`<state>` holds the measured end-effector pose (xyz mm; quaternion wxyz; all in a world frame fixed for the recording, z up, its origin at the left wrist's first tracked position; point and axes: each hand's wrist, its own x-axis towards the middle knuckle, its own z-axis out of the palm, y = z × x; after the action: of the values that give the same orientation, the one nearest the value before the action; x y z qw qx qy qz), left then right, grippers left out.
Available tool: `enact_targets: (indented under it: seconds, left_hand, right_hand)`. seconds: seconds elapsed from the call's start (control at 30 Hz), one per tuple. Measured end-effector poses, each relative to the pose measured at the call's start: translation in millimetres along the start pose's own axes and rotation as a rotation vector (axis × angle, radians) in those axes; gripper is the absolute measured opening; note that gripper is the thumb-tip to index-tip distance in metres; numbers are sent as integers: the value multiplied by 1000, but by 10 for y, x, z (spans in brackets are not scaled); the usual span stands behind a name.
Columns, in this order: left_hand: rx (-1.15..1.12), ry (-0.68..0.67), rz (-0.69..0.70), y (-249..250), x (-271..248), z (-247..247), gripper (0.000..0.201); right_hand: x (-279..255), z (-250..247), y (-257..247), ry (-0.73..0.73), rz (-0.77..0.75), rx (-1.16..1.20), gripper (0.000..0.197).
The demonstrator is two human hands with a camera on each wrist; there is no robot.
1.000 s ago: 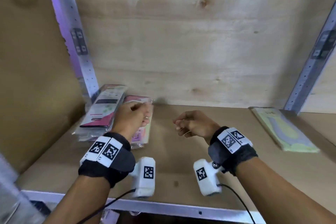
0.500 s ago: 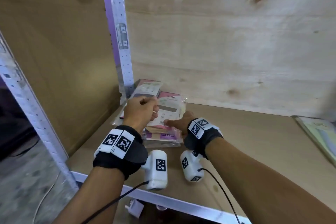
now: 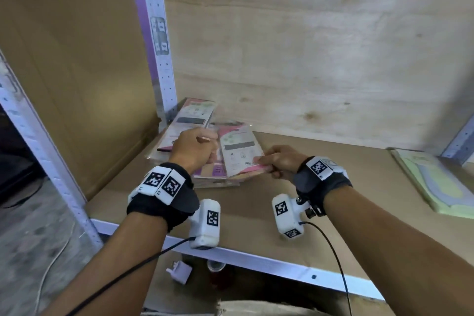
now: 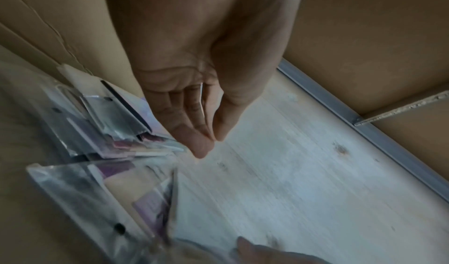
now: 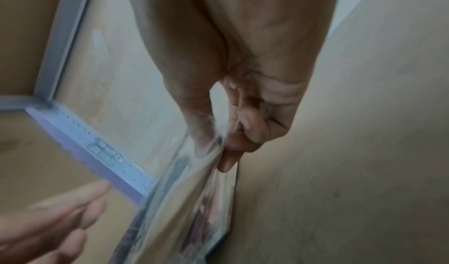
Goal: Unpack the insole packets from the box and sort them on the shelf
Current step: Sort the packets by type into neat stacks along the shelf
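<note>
We find the right hand (image 3: 279,161) pinching the near corner of the top insole packet (image 3: 239,151); left hand (image 3: 193,151) hovers beside it, fingertips (image 4: 201,147) narrowly together, holding nothing, above the shelf (image 3: 282,202)

On the shelf (image 3: 256,202), two piles of pink insole packets (image 3: 195,120) lie at ten o'clock, close to the perforated metal upright (image 3: 159,59) in the corner. The right hand (image 3: 279,161) pinches the near right edge of the top packet (image 3: 238,151) on the nearer pile. The left hand (image 3: 192,151) hovers curled over the gap between the piles; whether it touches a packet cannot be told. At three o'clock, well apart, lies a green insole packet (image 3: 436,182). Both wrists wear black bands with white marker blocks.
</note>
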<state>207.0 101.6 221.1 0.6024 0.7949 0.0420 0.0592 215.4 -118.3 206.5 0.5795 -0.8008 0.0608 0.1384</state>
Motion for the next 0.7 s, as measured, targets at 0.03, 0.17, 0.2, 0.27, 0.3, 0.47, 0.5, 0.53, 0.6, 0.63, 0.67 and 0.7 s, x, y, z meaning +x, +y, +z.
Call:
enact_targets:
  seconds: [0.03, 0.17, 0.2, 0.27, 0.3, 0.47, 0.5, 0.53, 0.6, 0.63, 0.67, 0.7]
  left_hand:
    - [9, -21, -1, 6, -20, 35, 17]
    - [-72, -174, -70, 66, -95, 191, 26]
    - [-130, -222, -109, 79, -127, 243, 34]
    - [-253, -298, -183, 124, -184, 363, 45]
    - [-318, -323, -219, 138, -201, 426, 50]
    - [-589, -373, -304, 238, -211, 740, 70]
    - [-629, -372, -309, 260, -219, 808, 74]
    - [-657, -370, -315, 278, -223, 880, 78]
    - [-690, -360, -335, 293, -237, 1012, 71]
    - [-695, -352, -340, 289, -248, 1075, 58]
    - [-692, -342, -345, 276, -254, 1136, 41]
    - [-682, -333, -355, 249, -263, 1198, 26]
  right_hand:
    - [-100, -66, 9, 25, -21, 47, 17]
    - [-443, -342, 31, 70, -121, 112, 22]
    - [-525, -406, 48, 69, -151, 98, 23]
    - [-660, -530, 87, 83, -240, 32, 21]
    - [-716, -580, 106, 92, -293, -17, 18]
    - [-946, -767, 208, 140, -510, -217, 13]
    - [-989, -795, 236, 147, -546, -248, 11]
    - [-1025, -825, 265, 158, -580, -290, 13]
    - [-1065, -882, 322, 185, -628, -419, 21]
    - [-1078, -912, 348, 203, -632, -490, 24]
    - [-1084, -954, 377, 216, -622, -554, 27]
    - [-1084, -1012, 414, 219, -595, -608, 29]
